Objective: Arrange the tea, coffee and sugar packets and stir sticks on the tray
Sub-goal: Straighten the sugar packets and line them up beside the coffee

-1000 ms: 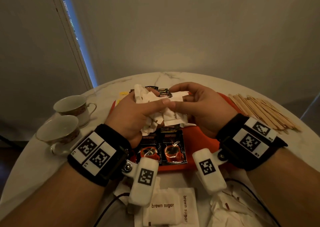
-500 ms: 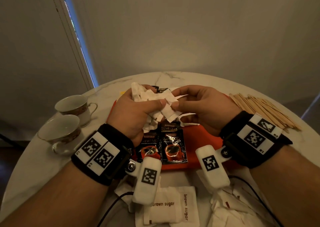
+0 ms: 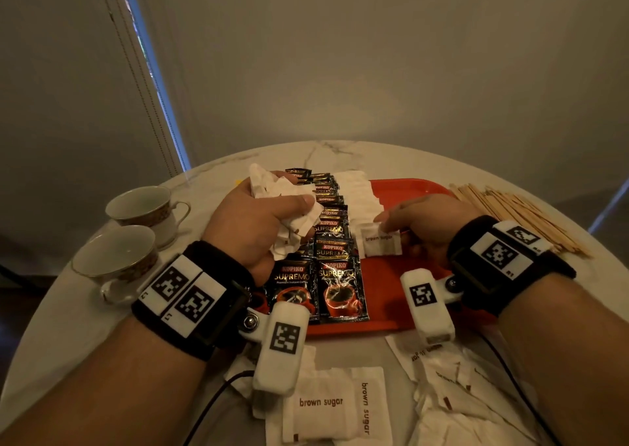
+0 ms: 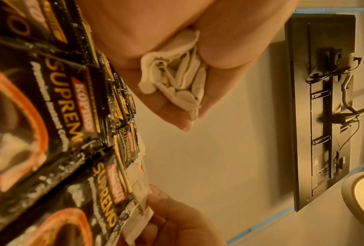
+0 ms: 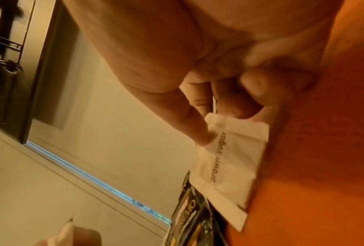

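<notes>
Right hand (image 3: 430, 222) seemingly pinches sugar packet (image 3: 380, 245) on tray (image 3: 405, 187)

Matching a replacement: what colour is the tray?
Orange-red tray; shows best in the head view.

Bare tray (image 3: 405, 282) right of coffee packets (image 3: 332, 241); stir sticks (image 3: 517, 217) flank it

Plain walls (image 3: 408, 54), round marble table (image 3: 85, 309) — perhaps a curtained window (image 3: 160, 105).
</notes>
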A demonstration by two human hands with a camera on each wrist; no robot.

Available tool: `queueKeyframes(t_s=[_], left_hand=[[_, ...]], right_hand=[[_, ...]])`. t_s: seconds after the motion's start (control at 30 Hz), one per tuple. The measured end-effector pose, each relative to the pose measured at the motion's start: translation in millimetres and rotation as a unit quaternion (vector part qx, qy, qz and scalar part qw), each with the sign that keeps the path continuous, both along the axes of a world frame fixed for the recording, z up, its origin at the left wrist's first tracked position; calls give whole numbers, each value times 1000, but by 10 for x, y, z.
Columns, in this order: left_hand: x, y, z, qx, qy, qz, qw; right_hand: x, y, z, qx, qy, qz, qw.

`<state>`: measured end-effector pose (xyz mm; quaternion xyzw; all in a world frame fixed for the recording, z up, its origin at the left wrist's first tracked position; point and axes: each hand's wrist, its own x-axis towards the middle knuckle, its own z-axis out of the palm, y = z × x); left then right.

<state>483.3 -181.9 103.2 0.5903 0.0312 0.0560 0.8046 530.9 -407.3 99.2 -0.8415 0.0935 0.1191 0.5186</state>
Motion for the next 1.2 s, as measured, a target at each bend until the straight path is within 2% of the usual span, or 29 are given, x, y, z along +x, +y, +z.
queueKeyframes(t_s=[0.2,0.4,0.53,0.63,0.77,0.87,0.97,1.2], left_hand=[[-5,-6,8,-3,4,4,1000],[-23,-11,26,-6,16,2,1000],[-26,-21,37,-3,33,-4,999],[-44,-47,35,-6,42,-25,999],[-106,-99,45,-6,38,-71,997],[-152,-125,58,-6,26,-114,993],[-175,-135,70,-13,18,-139,990],[-87,-71,47,4,22,-61,998]], right_hand=[[-52,27,24,55,-4,-7,998],[-51,80,67,76,-64,-10,995],[-92,169,69,113,-8,25,993],[-108,165,92,137,-29,25,990],[-202,206,166,181,-66,101,976],[-279,278,189,159,-80,152,972],[-298,310,187,148,-108,145,972],[-281,341,199,288,-126,66,947]])
